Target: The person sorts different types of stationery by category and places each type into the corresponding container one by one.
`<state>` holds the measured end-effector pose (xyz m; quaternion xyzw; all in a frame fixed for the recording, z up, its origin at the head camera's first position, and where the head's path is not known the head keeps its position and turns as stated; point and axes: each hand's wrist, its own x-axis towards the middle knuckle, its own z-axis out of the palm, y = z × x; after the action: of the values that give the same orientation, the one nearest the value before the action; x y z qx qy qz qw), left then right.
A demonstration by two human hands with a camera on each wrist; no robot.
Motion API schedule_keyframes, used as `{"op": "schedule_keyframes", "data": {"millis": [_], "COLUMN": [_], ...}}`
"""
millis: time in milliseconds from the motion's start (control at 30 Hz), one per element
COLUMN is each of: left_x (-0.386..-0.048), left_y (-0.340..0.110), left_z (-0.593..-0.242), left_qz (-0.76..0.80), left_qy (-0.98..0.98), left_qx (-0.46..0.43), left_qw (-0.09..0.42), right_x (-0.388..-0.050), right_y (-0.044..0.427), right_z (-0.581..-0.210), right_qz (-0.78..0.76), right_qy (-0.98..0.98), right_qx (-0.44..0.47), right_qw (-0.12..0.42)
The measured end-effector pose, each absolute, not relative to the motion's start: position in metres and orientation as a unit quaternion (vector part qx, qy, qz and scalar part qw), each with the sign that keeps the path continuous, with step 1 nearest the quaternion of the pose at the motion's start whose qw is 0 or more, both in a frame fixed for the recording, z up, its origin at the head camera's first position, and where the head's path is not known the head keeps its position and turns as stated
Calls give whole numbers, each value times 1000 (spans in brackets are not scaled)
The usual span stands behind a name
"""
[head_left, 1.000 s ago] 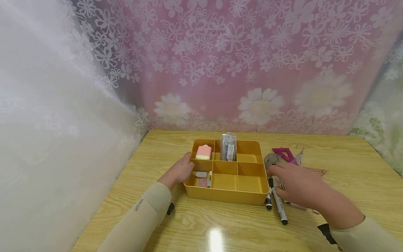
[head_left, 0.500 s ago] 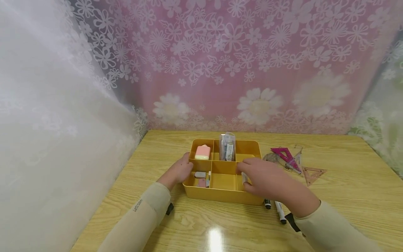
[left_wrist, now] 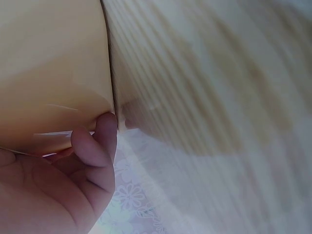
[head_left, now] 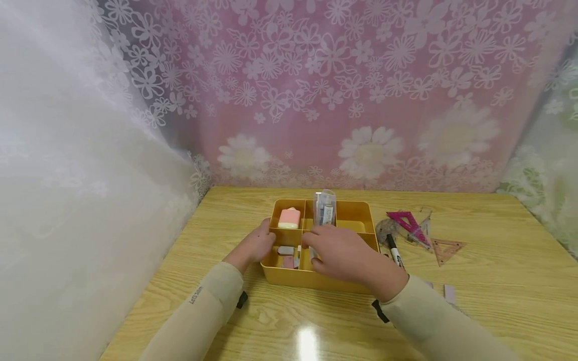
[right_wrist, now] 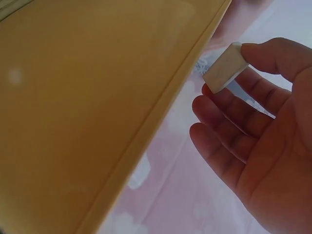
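A yellow organizer box [head_left: 293,277] with several compartments stands on the table. My left hand [head_left: 257,244] grips its left wall, and the left wrist view shows the curled fingers [left_wrist: 95,151] against the box. Over the front middle compartment, my right hand [head_left: 345,253] pinches a small white eraser [right_wrist: 225,69] between thumb and forefinger; the other fingers are loosely bent. Several erasers [head_left: 288,261] lie in the front left compartment. Behind them sits a pink and cream, bottle-shaped object [head_left: 289,219]. A clear plastic case [head_left: 324,208] stands upright in the back middle compartment.
Right of the box lie a black-capped marker [head_left: 395,250], a magenta set square [head_left: 408,223], an orange set square [head_left: 447,249] and a grey round object [head_left: 387,230]. A lilac block [head_left: 449,293] lies nearer the right sleeve. A floral curtain [head_left: 289,100] hangs behind the table.
My right hand has moved left from beside the markers, across the front right compartment, to the front middle one, carrying the eraser. My left hand keeps its grip on the box.
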<state>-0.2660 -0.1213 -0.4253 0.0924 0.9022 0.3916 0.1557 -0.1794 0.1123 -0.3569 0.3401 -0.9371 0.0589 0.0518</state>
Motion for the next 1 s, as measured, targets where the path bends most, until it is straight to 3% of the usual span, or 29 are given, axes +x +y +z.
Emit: {"op": "schedule_keyframes", "data": {"millis": [1000], "left_x": [-267], "left_y": [-125], "left_z": [-425], "left_qz": [355], "left_qy": [911], "left_qx": [171], "left_qw": [120], "right_x": [-195], "right_y": [53], "right_z": [-357], "right_qz": [22], "right_qy": [-927], "right_qx": [369], "right_qw": [60]}}
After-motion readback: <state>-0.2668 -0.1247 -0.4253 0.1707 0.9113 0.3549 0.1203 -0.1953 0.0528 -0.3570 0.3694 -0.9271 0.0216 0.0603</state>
